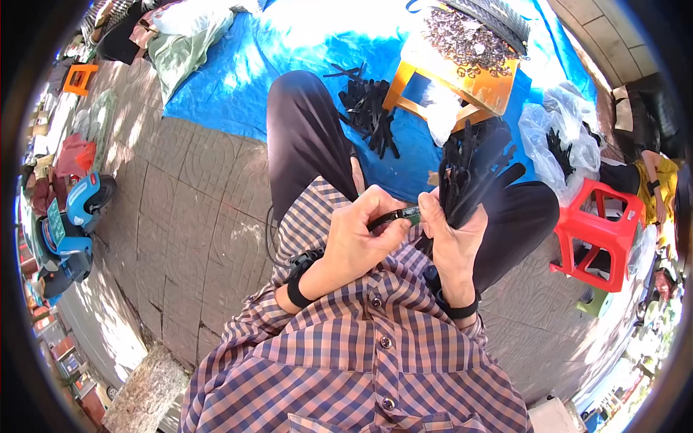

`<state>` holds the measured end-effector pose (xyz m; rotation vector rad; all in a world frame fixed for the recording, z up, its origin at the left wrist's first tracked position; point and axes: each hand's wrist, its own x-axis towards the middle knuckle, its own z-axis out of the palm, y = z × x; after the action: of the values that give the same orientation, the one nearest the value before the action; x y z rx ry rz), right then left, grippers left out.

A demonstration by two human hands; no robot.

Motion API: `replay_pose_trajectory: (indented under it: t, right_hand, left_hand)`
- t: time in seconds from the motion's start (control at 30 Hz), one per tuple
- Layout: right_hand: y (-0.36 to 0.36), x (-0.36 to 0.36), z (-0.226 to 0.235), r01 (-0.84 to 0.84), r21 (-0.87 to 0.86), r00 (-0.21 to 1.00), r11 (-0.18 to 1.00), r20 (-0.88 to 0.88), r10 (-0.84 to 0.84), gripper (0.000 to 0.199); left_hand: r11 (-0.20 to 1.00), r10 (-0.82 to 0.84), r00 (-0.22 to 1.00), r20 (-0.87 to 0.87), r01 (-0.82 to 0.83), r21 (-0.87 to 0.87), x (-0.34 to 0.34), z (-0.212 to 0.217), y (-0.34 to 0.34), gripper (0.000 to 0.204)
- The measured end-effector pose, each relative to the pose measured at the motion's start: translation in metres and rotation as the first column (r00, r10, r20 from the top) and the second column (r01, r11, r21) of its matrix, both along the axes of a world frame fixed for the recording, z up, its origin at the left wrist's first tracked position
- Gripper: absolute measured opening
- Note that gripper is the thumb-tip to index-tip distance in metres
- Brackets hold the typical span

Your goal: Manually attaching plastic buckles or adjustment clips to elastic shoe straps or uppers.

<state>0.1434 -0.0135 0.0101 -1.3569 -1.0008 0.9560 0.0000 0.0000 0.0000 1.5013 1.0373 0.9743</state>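
In front of my lap, my left hand [370, 229] is closed, pinching a thin black strap-like piece [390, 218] with a shiny dark green part toward its right end. The exact kind of that piece is too small to make out. My right hand [452, 234] grips a thick bundle of black straps [473, 177] that fans upward over my right knee. Its thumb meets the right end of the small piece, so both hands touch it. Beyond my left knee, a pile of similar black straps [367, 108] lies on the blue tarp [216, 94].
An orange-yellow stool [411, 83] bears many small dark metal fittings [469, 47]. At right are a red plastic stool [599, 227], a clear plastic bag [556, 130] with black pieces, and another person's arm [655, 184]. A blue scooter [68, 231] stands left on the paving.
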Motion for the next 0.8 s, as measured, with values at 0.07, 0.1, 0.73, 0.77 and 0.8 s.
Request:
replay_pose_trajectory:
  t: [0.07,0.1,0.73,0.77,0.8]
  right_hand:
    - [0.003,0.0,0.004,-0.004,-0.052,0.992,0.999,-0.123,-0.002,0.011]
    - [0.002,0.003,0.006,0.001,-0.053,0.993,0.999,-0.121,-0.007,0.011]
    - [0.015,0.001,0.008,-0.223,-0.152,0.875,0.963,-0.468,0.128,0.022]
    - [0.016,0.0,0.011,-0.202,-0.169,0.877,0.965,-0.469,0.101,0.023]
    - [0.017,-0.001,0.013,-0.185,-0.185,0.878,0.965,-0.472,0.078,0.023]
  left_hand:
    - [0.895,-0.033,0.916,0.399,0.205,-0.397,-0.003,0.006,0.007,0.01]
    - [0.893,-0.037,0.916,0.4,0.21,-0.398,-0.008,0.006,0.01,0.01]
    - [0.397,0.053,0.765,0.641,0.573,-0.717,-0.017,0.011,0.022,0.012]
    - [0.397,0.053,0.764,0.643,0.575,-0.716,-0.018,0.008,0.022,0.012]
    - [0.42,0.049,0.737,0.674,0.597,-0.683,-0.019,0.002,0.021,0.013]
